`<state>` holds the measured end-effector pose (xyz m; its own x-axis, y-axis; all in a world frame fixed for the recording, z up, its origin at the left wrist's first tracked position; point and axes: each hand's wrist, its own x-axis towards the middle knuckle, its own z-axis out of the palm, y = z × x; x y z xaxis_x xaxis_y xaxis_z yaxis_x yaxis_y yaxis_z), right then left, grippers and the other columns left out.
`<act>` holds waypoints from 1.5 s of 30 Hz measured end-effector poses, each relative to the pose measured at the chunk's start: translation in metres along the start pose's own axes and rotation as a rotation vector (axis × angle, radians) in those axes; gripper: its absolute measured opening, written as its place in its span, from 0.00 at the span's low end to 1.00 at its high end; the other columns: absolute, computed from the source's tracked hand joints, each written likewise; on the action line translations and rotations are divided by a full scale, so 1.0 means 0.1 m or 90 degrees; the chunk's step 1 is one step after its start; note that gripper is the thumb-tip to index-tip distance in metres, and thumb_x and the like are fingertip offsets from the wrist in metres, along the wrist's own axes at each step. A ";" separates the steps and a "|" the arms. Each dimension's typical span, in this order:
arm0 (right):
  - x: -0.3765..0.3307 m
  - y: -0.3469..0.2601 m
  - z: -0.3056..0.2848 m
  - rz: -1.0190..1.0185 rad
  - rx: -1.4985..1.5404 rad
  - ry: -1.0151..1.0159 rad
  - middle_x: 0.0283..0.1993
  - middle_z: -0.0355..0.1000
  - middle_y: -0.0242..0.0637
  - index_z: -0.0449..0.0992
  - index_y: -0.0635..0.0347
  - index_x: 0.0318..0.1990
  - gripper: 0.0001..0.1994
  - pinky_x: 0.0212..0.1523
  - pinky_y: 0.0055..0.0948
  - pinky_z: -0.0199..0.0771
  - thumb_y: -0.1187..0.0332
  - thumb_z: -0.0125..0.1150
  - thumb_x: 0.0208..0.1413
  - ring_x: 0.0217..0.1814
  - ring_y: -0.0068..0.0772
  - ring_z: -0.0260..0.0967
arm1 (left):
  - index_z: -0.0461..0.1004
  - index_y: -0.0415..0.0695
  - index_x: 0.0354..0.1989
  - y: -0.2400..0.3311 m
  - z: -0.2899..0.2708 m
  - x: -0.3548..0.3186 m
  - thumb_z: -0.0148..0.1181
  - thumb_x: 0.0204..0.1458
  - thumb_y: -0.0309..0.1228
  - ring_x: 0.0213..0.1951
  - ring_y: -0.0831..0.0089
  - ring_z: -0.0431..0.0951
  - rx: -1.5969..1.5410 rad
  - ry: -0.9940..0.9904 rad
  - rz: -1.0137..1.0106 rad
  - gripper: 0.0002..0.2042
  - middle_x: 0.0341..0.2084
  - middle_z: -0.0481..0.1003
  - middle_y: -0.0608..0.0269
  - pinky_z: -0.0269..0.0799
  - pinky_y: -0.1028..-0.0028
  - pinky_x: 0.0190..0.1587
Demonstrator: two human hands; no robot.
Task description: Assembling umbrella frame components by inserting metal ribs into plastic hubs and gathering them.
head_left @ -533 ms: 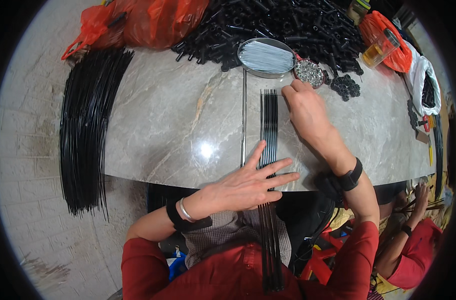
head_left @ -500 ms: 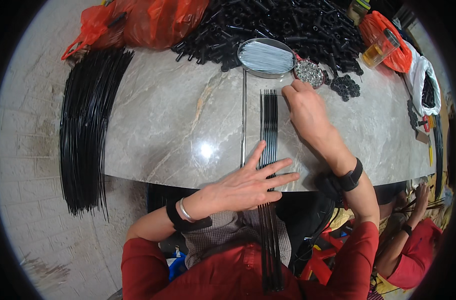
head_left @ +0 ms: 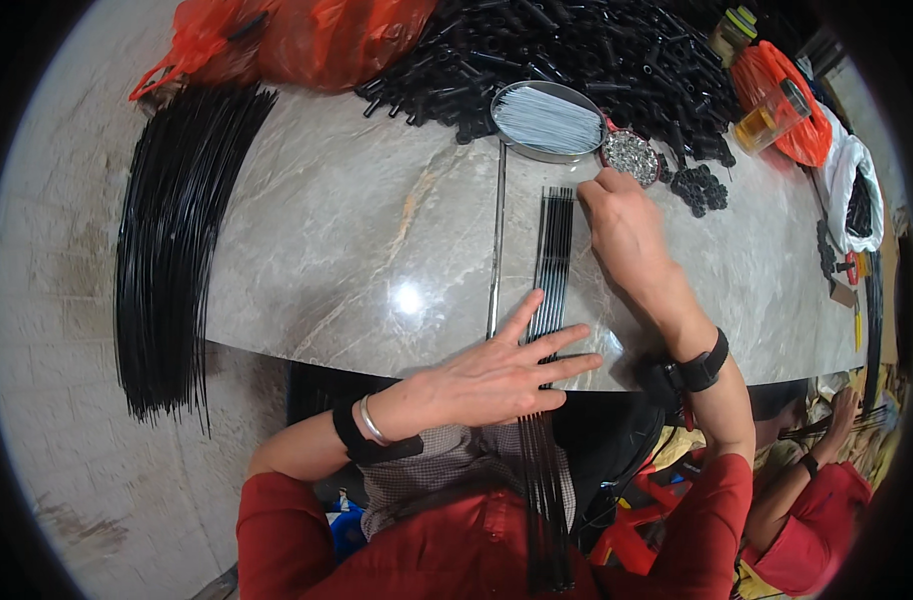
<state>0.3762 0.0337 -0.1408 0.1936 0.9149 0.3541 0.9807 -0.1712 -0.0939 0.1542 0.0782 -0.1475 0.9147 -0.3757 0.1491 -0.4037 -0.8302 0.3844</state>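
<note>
A row of thin black rods (head_left: 553, 250) lies side by side on the grey marbled tabletop, its near ends hanging past the edge over my lap. My left hand (head_left: 502, 375) rests flat across the rods near the table's edge, its fingers open and spread. At the rods' far ends is my right hand (head_left: 625, 220), with thumb and fingers pinched together just right of the tips. Whatever the pinch holds is too small or hidden to make out. Just beyond stand an oval metal tin (head_left: 496, 125) of thin silvery wires and a round red-rimmed dish (head_left: 632, 158) of small metal pieces.
A heap of black tubular parts (head_left: 567, 50) covers the far side. Long black rods (head_left: 172, 250) overhang the left edge. Small black pieces (head_left: 699, 190), a lidded jar (head_left: 772, 118) of amber liquid and red bags (head_left: 337, 40) surround the work. Another person's arm (head_left: 797, 490) is at lower right.
The view has shifted slightly, so the tabletop things appear a little to the right. My left hand stays spread on the rods; my right hand stays pinched by their far tips.
</note>
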 end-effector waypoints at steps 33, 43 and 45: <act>0.02 0.00 -0.04 -0.017 0.009 -0.005 0.32 0.68 0.39 0.71 0.61 0.30 0.03 0.34 0.39 0.72 0.77 0.55 0.47 0.38 0.44 0.69 | 0.74 0.56 0.26 0.00 0.09 -0.06 0.56 0.50 0.38 0.68 0.63 0.54 0.012 0.081 -0.016 0.05 0.63 0.62 0.70 0.37 0.31 0.64; -0.10 0.02 -0.18 -0.002 -0.030 -0.066 0.35 0.69 0.41 0.72 0.63 0.34 0.06 0.37 0.42 0.72 0.79 0.53 0.46 0.42 0.46 0.69 | 0.73 0.53 0.23 0.00 0.04 -0.05 0.57 0.47 0.35 0.69 0.63 0.51 -0.010 0.034 -0.027 0.04 0.65 0.60 0.69 0.35 0.32 0.65; -0.14 -0.03 -0.19 -0.009 -0.025 -0.056 0.36 0.69 0.41 0.73 0.63 0.36 0.08 0.38 0.41 0.72 0.79 0.53 0.45 0.42 0.46 0.69 | 0.74 0.53 0.24 0.01 0.03 -0.04 0.57 0.46 0.34 0.69 0.63 0.51 -0.018 0.038 -0.023 0.03 0.65 0.59 0.70 0.34 0.31 0.65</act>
<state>0.3710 0.0142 -0.1278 0.1787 0.9456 0.2720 0.9839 -0.1707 -0.0531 0.1501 0.0778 -0.1506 0.9288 -0.3196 0.1875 -0.3699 -0.8307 0.4161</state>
